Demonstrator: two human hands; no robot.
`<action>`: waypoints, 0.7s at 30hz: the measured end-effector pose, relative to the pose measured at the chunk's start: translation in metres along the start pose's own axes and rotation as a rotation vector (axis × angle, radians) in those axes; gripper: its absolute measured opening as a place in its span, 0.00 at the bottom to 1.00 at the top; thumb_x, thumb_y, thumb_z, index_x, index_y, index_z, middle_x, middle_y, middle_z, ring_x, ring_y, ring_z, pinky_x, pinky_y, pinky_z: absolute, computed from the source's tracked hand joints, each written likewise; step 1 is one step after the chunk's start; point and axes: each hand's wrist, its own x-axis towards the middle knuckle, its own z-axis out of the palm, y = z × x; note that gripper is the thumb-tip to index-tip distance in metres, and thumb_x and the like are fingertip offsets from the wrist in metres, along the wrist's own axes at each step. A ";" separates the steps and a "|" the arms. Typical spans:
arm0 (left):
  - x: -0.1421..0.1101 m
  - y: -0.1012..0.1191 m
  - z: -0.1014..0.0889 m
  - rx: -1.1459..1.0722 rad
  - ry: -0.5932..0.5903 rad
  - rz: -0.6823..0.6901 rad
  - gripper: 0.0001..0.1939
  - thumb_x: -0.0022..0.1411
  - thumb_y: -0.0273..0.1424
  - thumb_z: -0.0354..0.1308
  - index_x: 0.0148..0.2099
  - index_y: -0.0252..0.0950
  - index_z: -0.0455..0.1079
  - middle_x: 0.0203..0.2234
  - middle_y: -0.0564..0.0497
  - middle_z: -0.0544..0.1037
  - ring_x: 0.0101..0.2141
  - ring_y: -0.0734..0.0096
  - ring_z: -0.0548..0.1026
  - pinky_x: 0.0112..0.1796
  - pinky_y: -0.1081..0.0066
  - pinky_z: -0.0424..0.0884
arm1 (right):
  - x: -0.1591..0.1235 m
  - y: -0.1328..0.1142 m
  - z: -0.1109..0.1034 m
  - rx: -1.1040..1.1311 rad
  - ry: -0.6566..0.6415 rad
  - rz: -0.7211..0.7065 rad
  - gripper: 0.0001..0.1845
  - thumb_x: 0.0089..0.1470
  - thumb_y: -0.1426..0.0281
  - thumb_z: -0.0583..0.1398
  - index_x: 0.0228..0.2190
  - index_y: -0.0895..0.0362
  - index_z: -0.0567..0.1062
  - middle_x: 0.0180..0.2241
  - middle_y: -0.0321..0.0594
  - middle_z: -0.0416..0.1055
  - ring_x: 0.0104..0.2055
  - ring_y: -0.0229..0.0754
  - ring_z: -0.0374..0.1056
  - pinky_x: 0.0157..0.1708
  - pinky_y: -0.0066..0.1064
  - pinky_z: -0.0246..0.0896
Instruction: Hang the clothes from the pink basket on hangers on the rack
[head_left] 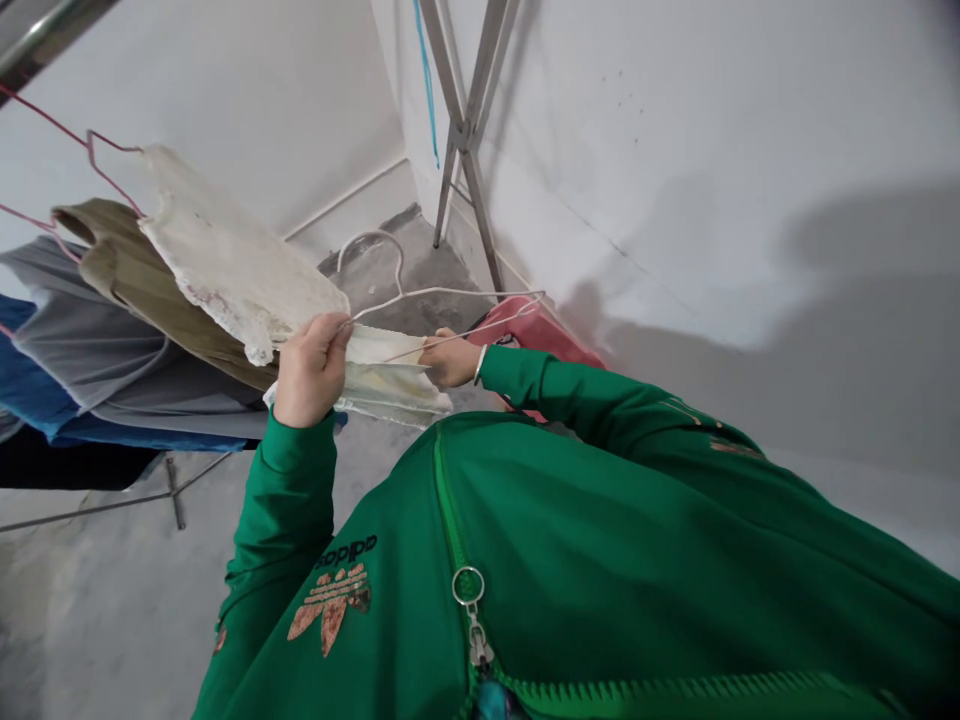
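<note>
Green jacket [585, 520] reads "adidas"; left grip [309, 370] holds hanger [403, 294].

metal rail [45, 40] top left, clothes [232, 240] on red hangers [91, 150] hang off it; grey floor [187, 620], crossed metal stand [462, 136] on it.

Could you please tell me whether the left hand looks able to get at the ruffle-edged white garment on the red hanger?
Probably yes: the ruffle-edged white garment hangs right beside the left hand with nothing visibly between, though that hand's grip appears taken by the wire hanger.
</note>
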 end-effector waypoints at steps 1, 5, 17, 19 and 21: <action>-0.002 -0.003 -0.003 0.010 0.008 -0.010 0.14 0.67 0.36 0.48 0.43 0.37 0.73 0.38 0.47 0.79 0.40 0.66 0.76 0.44 0.70 0.69 | -0.006 0.003 -0.004 -0.043 -0.016 0.020 0.13 0.46 0.69 0.61 0.36 0.60 0.77 0.40 0.49 0.76 0.53 0.54 0.64 0.56 0.49 0.47; -0.014 -0.025 -0.007 0.064 0.021 -0.050 0.14 0.67 0.37 0.49 0.41 0.37 0.74 0.35 0.46 0.78 0.39 0.64 0.75 0.42 0.68 0.70 | -0.036 0.022 -0.017 -0.104 0.062 0.121 0.14 0.50 0.67 0.61 0.40 0.58 0.78 0.50 0.52 0.73 0.57 0.53 0.62 0.60 0.52 0.37; -0.029 -0.048 0.014 0.327 0.036 -0.079 0.13 0.61 0.30 0.52 0.44 0.39 0.76 0.27 0.47 0.69 0.31 0.64 0.70 0.32 0.69 0.61 | -0.080 0.046 -0.044 -0.100 0.315 0.083 0.14 0.59 0.64 0.55 0.31 0.59 0.76 0.37 0.50 0.75 0.45 0.49 0.68 0.54 0.50 0.54; -0.027 -0.049 0.017 0.319 0.088 -0.091 0.13 0.62 0.30 0.51 0.45 0.38 0.75 0.27 0.47 0.68 0.31 0.64 0.69 0.32 0.68 0.61 | -0.085 0.035 -0.047 -0.012 0.351 -0.048 0.15 0.60 0.62 0.54 0.33 0.58 0.76 0.37 0.49 0.75 0.46 0.47 0.68 0.52 0.46 0.61; -0.026 -0.051 0.018 0.295 0.155 -0.089 0.13 0.63 0.31 0.50 0.45 0.38 0.75 0.27 0.47 0.68 0.31 0.65 0.69 0.33 0.67 0.62 | -0.090 0.021 -0.050 0.072 0.428 -0.140 0.15 0.61 0.60 0.54 0.40 0.57 0.75 0.43 0.48 0.75 0.50 0.45 0.68 0.53 0.44 0.63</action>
